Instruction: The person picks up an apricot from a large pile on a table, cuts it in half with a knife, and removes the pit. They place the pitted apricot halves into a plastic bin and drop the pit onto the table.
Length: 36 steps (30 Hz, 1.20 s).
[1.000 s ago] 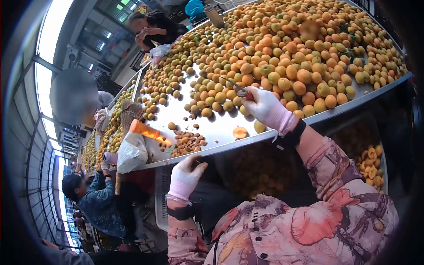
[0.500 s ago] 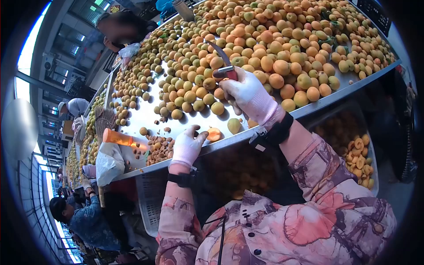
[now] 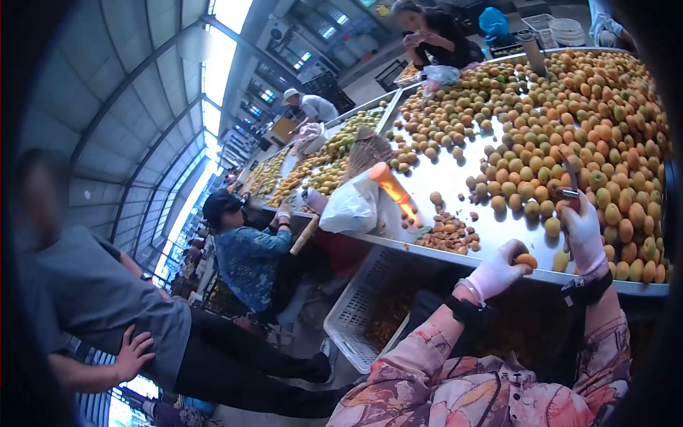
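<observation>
Gloved in pale pink, my left hand (image 3: 498, 270) is closed on an orange apricot piece (image 3: 526, 261) at the metal table's front edge. To its right, my right hand (image 3: 583, 231) grips a curved knife (image 3: 570, 186) with a red handle, its blade pointing up over the fruit. A yellow-green apricot (image 3: 560, 261) lies between the two hands. Many apricots (image 3: 597, 142) cover the right side of the table (image 3: 498, 228). A heap of brown pits (image 3: 448, 233) lies left of my left hand.
An orange cup (image 3: 388, 181) and a white plastic bag (image 3: 350, 206) are on the table, left of the pits. A white crate (image 3: 356, 306) stands below. One person (image 3: 114, 292) stands at left; others sit or stand along the tables. A metal flask (image 3: 531, 51) stands at the back.
The view has swung left, bringing a standing person into sight. My left hand has closed on the apricot piece, which lay on the table before. The knife is still in my right hand.
</observation>
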Tool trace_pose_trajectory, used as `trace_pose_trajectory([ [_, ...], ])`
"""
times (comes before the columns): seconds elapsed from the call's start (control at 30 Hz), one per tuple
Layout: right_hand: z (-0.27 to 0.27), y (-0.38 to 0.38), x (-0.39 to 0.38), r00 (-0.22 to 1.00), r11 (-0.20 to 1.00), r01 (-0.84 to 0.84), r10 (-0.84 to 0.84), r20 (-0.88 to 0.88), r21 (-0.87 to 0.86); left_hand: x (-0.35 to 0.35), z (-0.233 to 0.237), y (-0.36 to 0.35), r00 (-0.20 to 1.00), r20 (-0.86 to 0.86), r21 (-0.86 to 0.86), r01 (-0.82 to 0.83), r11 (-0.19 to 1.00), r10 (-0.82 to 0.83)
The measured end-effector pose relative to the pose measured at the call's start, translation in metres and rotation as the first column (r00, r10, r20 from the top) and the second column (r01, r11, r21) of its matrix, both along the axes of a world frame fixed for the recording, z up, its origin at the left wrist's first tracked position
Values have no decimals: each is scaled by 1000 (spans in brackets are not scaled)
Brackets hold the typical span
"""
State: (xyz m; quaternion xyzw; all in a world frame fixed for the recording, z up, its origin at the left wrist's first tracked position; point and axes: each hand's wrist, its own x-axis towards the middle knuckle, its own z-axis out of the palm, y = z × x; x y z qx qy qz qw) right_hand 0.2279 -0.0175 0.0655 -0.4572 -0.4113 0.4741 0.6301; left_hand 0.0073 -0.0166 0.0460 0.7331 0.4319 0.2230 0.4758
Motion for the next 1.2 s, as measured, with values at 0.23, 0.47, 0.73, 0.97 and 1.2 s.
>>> trace_pose_trajectory([
  [0.23, -27, 9, -43, 979, 988, -144, 134, 153, 56, -36, 15, -41, 832, -462, -151, 267, 952, -306],
  [0.47, -64, 31, -53, 974, 986, -140, 120, 192, 92, -104, 101, -56, 834, 466, 283, -458, 843, 297],
  [0.73, -71, 27, -55, 961, 992, -124, 127, 245, -28, -164, 245, -177, 294, 916, 401, -694, 598, -274],
  [0.97, -102, 32, -49, 956, 993, -97, 110, 272, -61, -161, 258, -210, 298, 900, 425, -762, 489, -319],
  [1.2, -97, 24, -36, 984, 963, -109, 140, 113, -248, -152, 262, -221, 278, 908, 402, -788, 467, -312],
])
